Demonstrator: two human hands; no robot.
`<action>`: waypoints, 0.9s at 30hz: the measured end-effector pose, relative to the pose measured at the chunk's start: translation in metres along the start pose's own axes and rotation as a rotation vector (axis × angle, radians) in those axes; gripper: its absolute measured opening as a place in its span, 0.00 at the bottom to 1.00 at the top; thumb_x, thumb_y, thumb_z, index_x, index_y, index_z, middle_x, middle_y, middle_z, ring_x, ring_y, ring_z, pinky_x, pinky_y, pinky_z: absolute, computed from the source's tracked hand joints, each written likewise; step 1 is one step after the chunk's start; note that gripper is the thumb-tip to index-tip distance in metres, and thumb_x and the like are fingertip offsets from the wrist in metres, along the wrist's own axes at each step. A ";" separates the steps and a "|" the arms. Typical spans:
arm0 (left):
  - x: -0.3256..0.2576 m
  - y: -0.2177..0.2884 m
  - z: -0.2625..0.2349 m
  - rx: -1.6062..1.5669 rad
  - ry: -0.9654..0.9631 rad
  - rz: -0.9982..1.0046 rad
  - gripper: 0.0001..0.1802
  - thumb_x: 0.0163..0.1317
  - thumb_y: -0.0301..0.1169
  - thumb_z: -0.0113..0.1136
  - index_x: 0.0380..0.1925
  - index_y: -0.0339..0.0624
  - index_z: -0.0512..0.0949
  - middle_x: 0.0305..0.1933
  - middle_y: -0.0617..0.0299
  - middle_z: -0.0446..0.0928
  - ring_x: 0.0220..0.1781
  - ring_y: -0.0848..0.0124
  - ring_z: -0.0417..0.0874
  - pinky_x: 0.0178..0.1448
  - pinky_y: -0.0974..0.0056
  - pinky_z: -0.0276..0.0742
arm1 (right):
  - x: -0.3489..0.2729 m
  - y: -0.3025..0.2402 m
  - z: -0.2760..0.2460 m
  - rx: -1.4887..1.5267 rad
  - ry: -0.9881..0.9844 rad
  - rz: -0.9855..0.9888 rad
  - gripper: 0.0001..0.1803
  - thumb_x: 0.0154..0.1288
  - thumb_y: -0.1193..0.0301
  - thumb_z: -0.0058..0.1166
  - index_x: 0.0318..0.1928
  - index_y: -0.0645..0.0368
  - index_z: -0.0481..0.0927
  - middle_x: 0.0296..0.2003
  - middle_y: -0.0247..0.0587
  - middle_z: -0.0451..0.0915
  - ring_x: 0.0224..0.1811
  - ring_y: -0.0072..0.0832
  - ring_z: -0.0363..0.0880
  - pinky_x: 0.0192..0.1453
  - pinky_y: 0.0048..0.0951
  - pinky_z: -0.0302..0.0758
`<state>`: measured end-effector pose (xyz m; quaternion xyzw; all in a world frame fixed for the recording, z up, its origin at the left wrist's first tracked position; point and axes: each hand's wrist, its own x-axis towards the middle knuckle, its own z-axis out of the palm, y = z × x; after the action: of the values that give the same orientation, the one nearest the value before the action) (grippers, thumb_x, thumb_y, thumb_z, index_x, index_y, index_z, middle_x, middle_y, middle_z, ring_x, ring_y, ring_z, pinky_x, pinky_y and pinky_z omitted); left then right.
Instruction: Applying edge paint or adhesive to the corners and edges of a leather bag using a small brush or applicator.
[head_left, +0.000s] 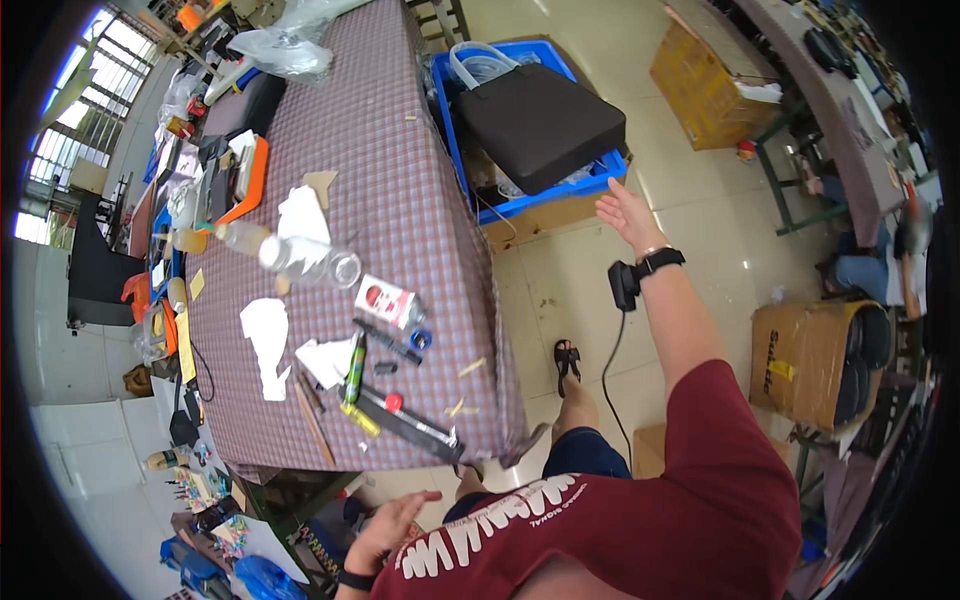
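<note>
My right hand (628,217) reaches forward with its fingers stretched out, holding nothing. It is nearest to a blue plastic crate (613,168), just short of its near right corner. A dark tote bag (540,120) with a grey handle lies across the top of the crate, over some clear plastic. Low in the picture, my left hand (398,522) is held below the near edge of the table, fingers extended and nothing in them. A black device (624,286) with a cable is strapped at my right wrist.
The checked tablecloth (390,190) bears a clear bottle (310,262), a white and red tube (390,302), a green marker (355,368), paper scraps and an orange tray (255,180). Cardboard boxes (690,85) stand on the tiled floor to the right. Another person sits at the far right.
</note>
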<state>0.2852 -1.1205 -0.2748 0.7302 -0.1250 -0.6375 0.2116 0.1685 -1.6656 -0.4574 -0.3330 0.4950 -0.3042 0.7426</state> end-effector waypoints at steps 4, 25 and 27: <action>0.019 0.042 0.032 0.077 -0.014 -0.036 0.17 0.66 0.36 0.47 0.51 0.39 0.73 0.48 0.56 0.77 0.47 0.68 0.77 0.52 0.68 0.70 | 0.127 0.013 0.011 0.017 0.144 0.069 0.47 0.50 0.51 0.64 0.60 0.71 0.57 0.55 0.60 0.63 0.55 0.50 0.67 0.55 0.40 0.70; 0.040 0.126 0.042 0.076 0.180 -0.069 0.24 0.63 0.38 0.51 0.57 0.39 0.66 0.52 0.52 0.74 0.55 0.63 0.74 0.59 0.64 0.67 | 0.212 -0.058 0.076 -0.208 0.688 -0.708 0.42 0.47 0.72 0.66 0.60 0.72 0.58 0.57 0.52 0.66 0.54 0.38 0.70 0.63 0.36 0.61; 0.031 0.124 0.041 0.127 0.248 -0.029 0.23 0.63 0.37 0.51 0.55 0.40 0.68 0.50 0.50 0.74 0.54 0.59 0.75 0.58 0.62 0.68 | 0.130 -0.110 0.105 -0.430 0.484 -0.925 0.42 0.46 0.70 0.67 0.59 0.72 0.59 0.55 0.52 0.68 0.53 0.36 0.69 0.62 0.35 0.63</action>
<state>0.2604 -1.2499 -0.2475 0.8170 -0.1275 -0.5362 0.1695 0.2959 -1.8124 -0.4085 -0.5800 0.5047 -0.5580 0.3125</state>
